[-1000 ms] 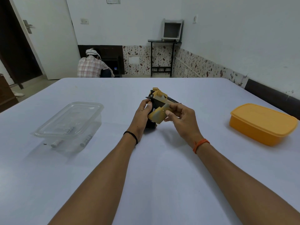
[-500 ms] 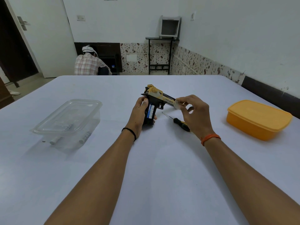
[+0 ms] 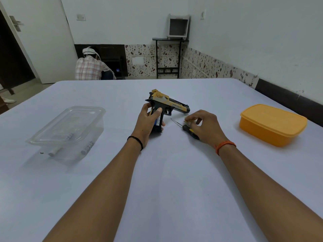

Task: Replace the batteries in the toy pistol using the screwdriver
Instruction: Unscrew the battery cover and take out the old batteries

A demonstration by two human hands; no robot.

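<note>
Two bare forearms reach in from the near edge across the white table, the left one with a black band at the wrist, the right with an orange one.

The left hand, at about 12 o'clock from the viewer, grips the handle of the toy pistol, thumb pressed across the open side of the grip where a blue-and-white battery shows; the butt rests on the table and the black-and-yellow barrel points toward 2 o'clock.

The right hand sits at 3 o'clock from the pistol, near it but not touching it. Its fingers are loosely bent downward, and thumb and forefinger pinch a small pale yellowish piece (too small to identify). Under this hand lies the screwdriver on the table, black-and-yellow handle partly hidden by the palm, thin shaft pointing toward 10 o'clock at the pistol's grip; I cannot tell whether the hand touches it.

At 9 o'clock, well apart, stands a clear lidded plastic container with a few batteries inside. At 3 o'clock, well apart, is a closed orange box.

Beyond the far table edge, at 11 o'clock, a person in a checked shirt sits low near the wall, back turned.
</note>
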